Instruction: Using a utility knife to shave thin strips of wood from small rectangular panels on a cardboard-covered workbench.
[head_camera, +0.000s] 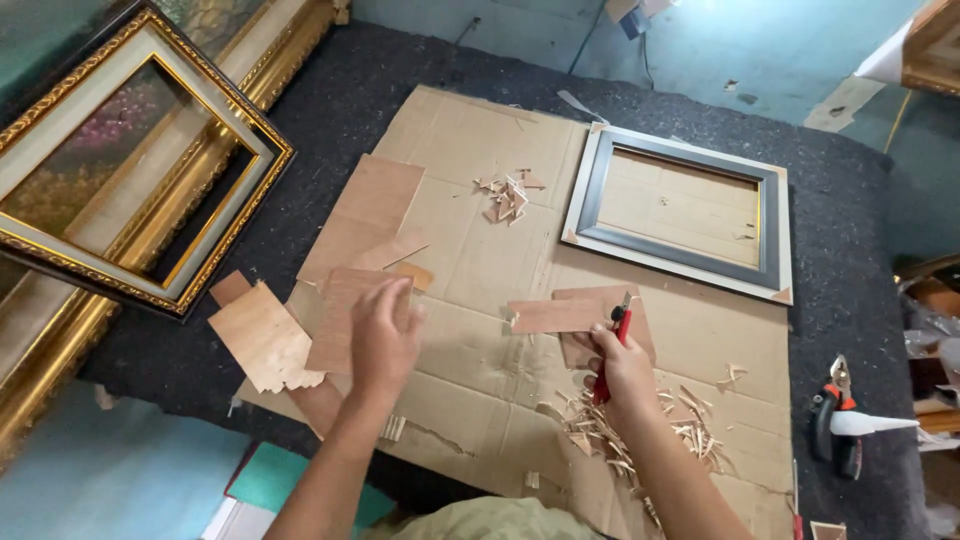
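Left of the cardboard (470, 250), a gilt frame (130, 160) is cut off by the edge. On the cardboard, the left hand (380, 335) lies spread on a veneer sheet (345, 320), gripping nothing. The right hand (622, 368) is closed round a red knife (612, 350), blade tip indistinct, beside a strip (555, 316).

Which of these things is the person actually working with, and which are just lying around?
In use: left hand on a thin wood sheet; right hand with red cutter; wood strip.

Lying about: grey frame, gilded frame, pliers, shavings.
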